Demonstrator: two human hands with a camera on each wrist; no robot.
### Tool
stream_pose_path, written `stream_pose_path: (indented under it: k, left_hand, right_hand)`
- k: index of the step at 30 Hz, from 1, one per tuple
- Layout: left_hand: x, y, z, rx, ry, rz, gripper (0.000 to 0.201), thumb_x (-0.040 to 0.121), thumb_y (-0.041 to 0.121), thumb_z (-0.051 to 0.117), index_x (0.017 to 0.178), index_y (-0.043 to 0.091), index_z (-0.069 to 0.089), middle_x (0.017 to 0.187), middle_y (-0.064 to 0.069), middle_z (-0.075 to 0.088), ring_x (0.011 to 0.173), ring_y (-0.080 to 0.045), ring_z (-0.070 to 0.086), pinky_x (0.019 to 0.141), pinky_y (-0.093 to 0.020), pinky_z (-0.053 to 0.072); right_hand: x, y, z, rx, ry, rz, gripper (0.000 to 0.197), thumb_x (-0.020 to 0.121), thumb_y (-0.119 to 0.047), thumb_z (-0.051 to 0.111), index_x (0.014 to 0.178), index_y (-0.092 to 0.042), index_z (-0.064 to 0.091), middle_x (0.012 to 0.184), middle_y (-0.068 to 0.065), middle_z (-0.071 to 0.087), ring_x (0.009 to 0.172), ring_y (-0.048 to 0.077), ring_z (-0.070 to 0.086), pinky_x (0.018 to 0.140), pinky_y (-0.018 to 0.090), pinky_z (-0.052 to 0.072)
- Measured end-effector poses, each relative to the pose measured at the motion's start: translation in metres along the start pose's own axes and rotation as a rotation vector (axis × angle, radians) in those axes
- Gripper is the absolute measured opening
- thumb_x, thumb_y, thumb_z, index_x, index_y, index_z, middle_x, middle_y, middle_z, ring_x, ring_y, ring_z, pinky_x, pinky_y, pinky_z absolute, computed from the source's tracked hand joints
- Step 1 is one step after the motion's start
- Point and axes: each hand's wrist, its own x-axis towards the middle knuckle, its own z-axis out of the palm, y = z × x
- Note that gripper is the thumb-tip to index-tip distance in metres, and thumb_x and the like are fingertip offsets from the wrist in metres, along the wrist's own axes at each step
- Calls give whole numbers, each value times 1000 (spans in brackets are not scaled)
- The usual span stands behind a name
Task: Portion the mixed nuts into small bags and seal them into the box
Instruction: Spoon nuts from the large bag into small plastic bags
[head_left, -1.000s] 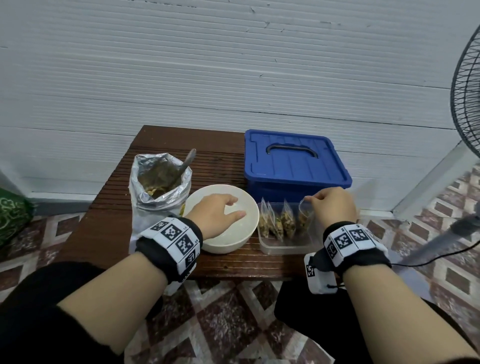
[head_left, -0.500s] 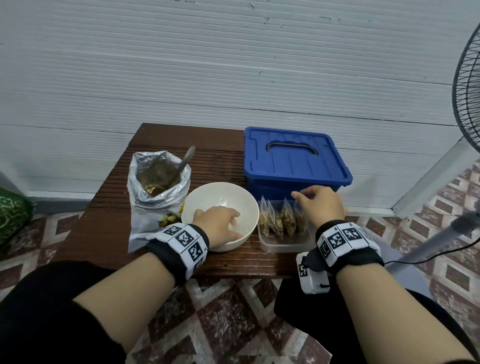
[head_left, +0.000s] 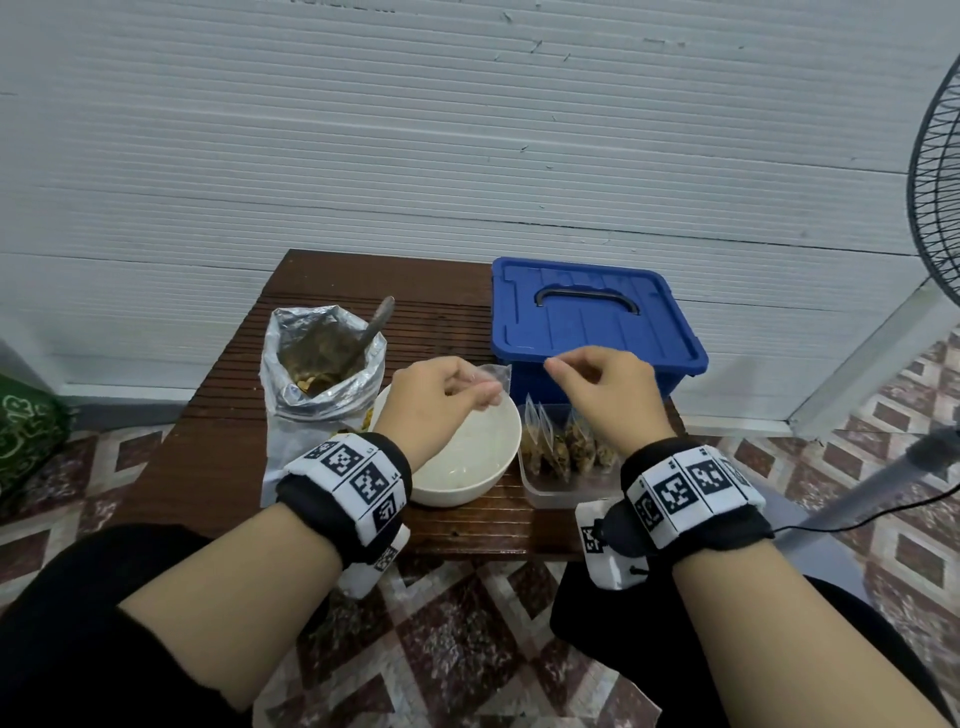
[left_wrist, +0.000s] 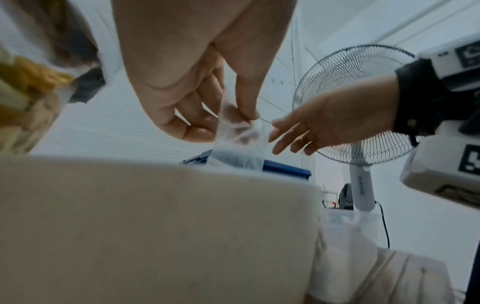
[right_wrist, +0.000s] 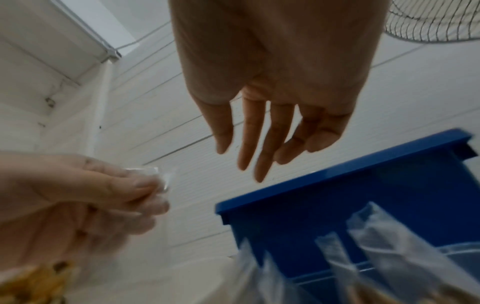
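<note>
My left hand (head_left: 447, 389) pinches an empty small clear bag (head_left: 493, 376) above the white bowl (head_left: 467, 457); the left wrist view shows the bag (left_wrist: 241, 144) hanging from my fingertips. My right hand (head_left: 602, 389) hovers just right of it with loose, nearly straight fingers (right_wrist: 259, 144) and holds nothing. Below that hand, several filled small bags (head_left: 561, 447) stand in a clear tub (head_left: 550, 499). A silver foil bag of mixed nuts (head_left: 322, 374) with a spoon (head_left: 379, 317) in it stands left of the bowl. The blue box (head_left: 587, 322) behind has its lid on.
Everything sits on a small dark wooden table (head_left: 218, 467) against a white wall, its front edge by my knees. A standing fan (head_left: 935, 197) and its cord (head_left: 857, 519) are at the right. A green patterned object (head_left: 26, 441) lies on the tiled floor, left.
My left hand rose out of the bowl, now pinching an empty small bag. My right hand lifted off the filled bags in the tub and moved up and left toward it.
</note>
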Motion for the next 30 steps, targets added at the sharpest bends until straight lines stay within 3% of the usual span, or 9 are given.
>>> stream_pose_path:
  k: [3, 8, 12, 16, 19, 21, 24, 27, 30]
  left_hand:
    - [-1, 6, 0, -181, 17, -13, 2, 89, 17, 66, 88, 16, 66, 83, 1, 75, 79, -9, 71, 78, -19, 55]
    - [3, 5, -2, -257, 131, -61, 9, 92, 19, 62, 93, 27, 58, 107, -2, 66, 98, -18, 65, 80, -30, 54]
    - [5, 3, -1, -227, 165, -115, 16, 89, 19, 65, 93, 28, 54, 103, 0, 66, 98, -19, 64, 92, -43, 52]
    - [4, -1, -1, -303, 148, -156, 26, 86, 8, 67, 96, 22, 48, 85, 5, 74, 99, -15, 66, 101, -45, 46]
    - [6, -4, 0, -241, 147, -143, 32, 86, 8, 68, 101, 25, 46, 92, 6, 73, 103, -13, 64, 100, -42, 46]
    - [6, -6, 0, -120, 107, -54, 45, 81, 12, 73, 113, 28, 47, 114, 8, 63, 111, -8, 58, 103, -34, 43]
    - [1, -6, -2, 276, -43, 221, 81, 67, 45, 82, 136, 35, 41, 138, 15, 45, 128, -3, 38, 108, -26, 26]
    - [-5, -4, 0, 581, -125, 385, 90, 62, 59, 79, 140, 39, 38, 140, 19, 41, 132, -1, 28, 104, -24, 10]
    - [-6, -8, 3, 591, -53, 416, 77, 66, 56, 78, 134, 36, 48, 131, 19, 48, 127, -1, 34, 98, -22, 9]
  right_hand:
    - [-4, -14, 3, 183, -220, -13, 26, 86, -41, 66, 100, -20, 73, 92, -9, 71, 88, -1, 63, 73, 11, 44]
    - [-3, -17, 4, 316, -417, 55, 18, 80, -28, 74, 93, -15, 71, 88, 4, 74, 80, 8, 68, 77, 20, 52]
    - [-3, -17, 1, 417, -399, 89, 10, 85, -19, 70, 90, -10, 69, 76, -1, 72, 60, -6, 61, 55, 8, 42]
    - [-1, -13, 0, 459, -309, 127, 7, 85, -17, 70, 92, -18, 69, 82, 1, 70, 70, 3, 64, 66, 23, 50]
    - [1, -12, -2, 476, -291, 147, 19, 84, -12, 71, 98, -24, 65, 76, -1, 70, 67, 4, 65, 71, 28, 52]
    - [1, -13, -3, 470, -279, 142, 23, 83, -11, 71, 101, -23, 62, 70, -2, 68, 63, 4, 64, 67, 26, 50]
    - [-1, -16, -1, 451, -279, 135, 29, 82, -10, 72, 106, -19, 59, 72, 2, 69, 64, 5, 65, 66, 23, 48]
    - [-3, -20, 1, 460, -314, 134, 34, 81, -8, 73, 111, -16, 58, 83, 14, 72, 66, 10, 67, 65, 22, 49]
    - [-5, -22, 4, 459, -334, 127, 36, 81, -10, 74, 112, -16, 57, 87, 16, 72, 70, 14, 68, 71, 28, 54]
